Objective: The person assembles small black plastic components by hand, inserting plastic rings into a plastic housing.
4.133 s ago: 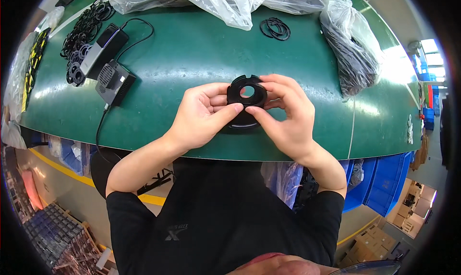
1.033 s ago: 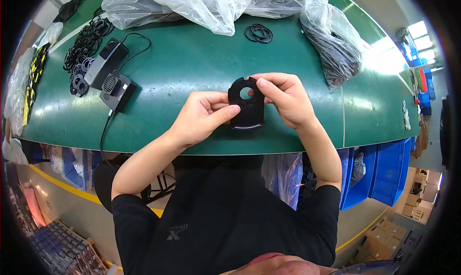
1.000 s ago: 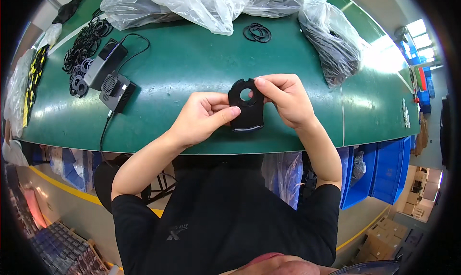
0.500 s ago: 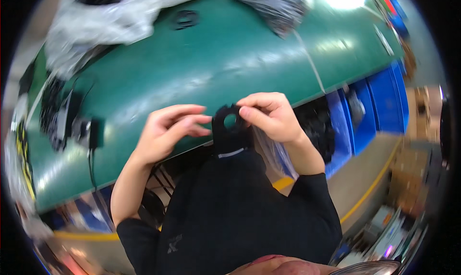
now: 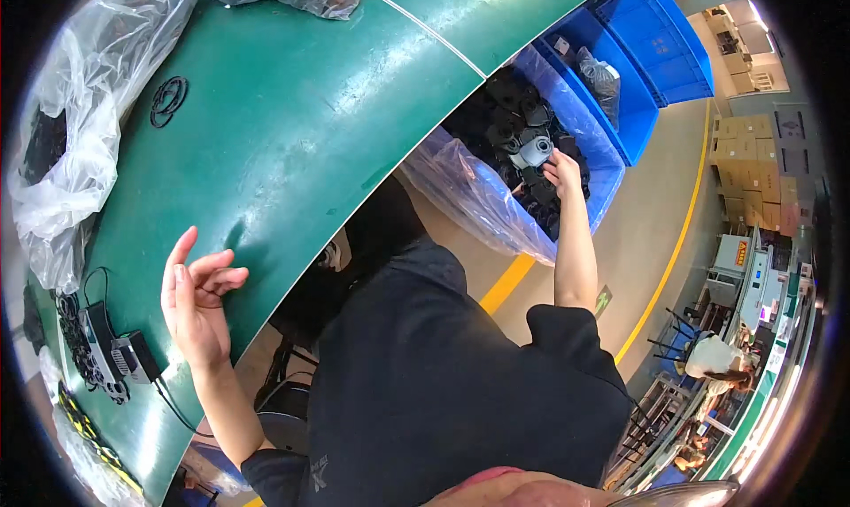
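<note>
Above the green table, my left hand [image 5: 202,317] is raised with its fingers apart and nothing in it. My right hand [image 5: 565,172] reaches out over a blue bin lined with clear plastic and pinches the edge of a light grey part with a round hole [image 5: 535,151]. Beneath that part, a heap of black moulded parts [image 5: 509,122] fills the bin [image 5: 613,178]. The clear liner [image 5: 460,179] spills over the bin's near side. Whether the grey part rests on the heap is hard to see.
On the green table [image 5: 292,135] lie a coiled black cord [image 5: 168,101], clear plastic bags [image 5: 84,170], and a black adapter with cables [image 5: 133,358]. Another blue bin [image 5: 633,117] adjoins the first. Stacked cartons [image 5: 748,162] stand across the floor at right.
My right hand has gone from in front of my chest, where it held a black part with a round hole, out to the bin at right. My left hand has drawn away leftward. The view has turned rightward.
</note>
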### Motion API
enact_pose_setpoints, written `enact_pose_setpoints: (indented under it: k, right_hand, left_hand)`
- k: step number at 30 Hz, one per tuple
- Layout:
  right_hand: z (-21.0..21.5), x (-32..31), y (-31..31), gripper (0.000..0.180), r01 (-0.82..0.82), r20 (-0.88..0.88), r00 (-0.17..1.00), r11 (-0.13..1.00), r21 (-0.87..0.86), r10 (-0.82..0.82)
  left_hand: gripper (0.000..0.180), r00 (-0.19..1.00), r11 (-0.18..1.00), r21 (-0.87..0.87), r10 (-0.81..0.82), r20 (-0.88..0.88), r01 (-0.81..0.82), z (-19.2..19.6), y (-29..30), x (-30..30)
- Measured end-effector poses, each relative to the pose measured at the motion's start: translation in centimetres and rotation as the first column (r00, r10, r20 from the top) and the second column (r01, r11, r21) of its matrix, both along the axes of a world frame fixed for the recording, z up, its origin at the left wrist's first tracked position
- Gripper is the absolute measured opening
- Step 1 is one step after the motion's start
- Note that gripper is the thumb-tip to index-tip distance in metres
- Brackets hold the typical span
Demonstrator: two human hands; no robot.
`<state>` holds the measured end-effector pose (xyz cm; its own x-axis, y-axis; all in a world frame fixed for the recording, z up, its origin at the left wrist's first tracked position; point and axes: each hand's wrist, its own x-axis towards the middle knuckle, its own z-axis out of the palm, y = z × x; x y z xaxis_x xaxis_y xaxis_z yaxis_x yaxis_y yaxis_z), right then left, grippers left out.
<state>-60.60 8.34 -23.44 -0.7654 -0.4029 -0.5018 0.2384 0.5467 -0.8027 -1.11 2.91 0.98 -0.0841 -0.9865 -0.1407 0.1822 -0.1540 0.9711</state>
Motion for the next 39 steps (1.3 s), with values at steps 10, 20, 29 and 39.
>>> enact_pose_setpoints:
  k: [10,20,29,39]
  right_hand:
    - [-0.8,3.5,-3.1,0.036,-0.207,-0.418,0.892,0.977,-0.041,0.171]
    - [23.7,20.9,-8.3,0.019,-0.751,-0.484,0.659,0.468,-0.465,0.576]
    - [35.6,42.5,-19.5,0.017,-0.912,-0.861,-0.042,-0.371,-0.173,0.506]
    - [32.4,65.2,-38.7,0.028,-0.85,-0.798,-0.427,0.111,0.514,0.425]
  left_hand:
    - [0.042,0.993,1.0,-0.03,0.006,0.115,-0.003,-0.3,-0.8,-0.5]
    - [0.036,0.97,0.982,-0.124,-0.114,0.213,0.142,0.3,-0.3,-0.5]
    - [0.029,0.887,0.904,-0.423,0.139,0.441,0.069,0.9,0.3,0.7]
    - [0.023,0.781,0.82,-0.57,0.317,0.539,0.06,0.1,-0.5,0.7]
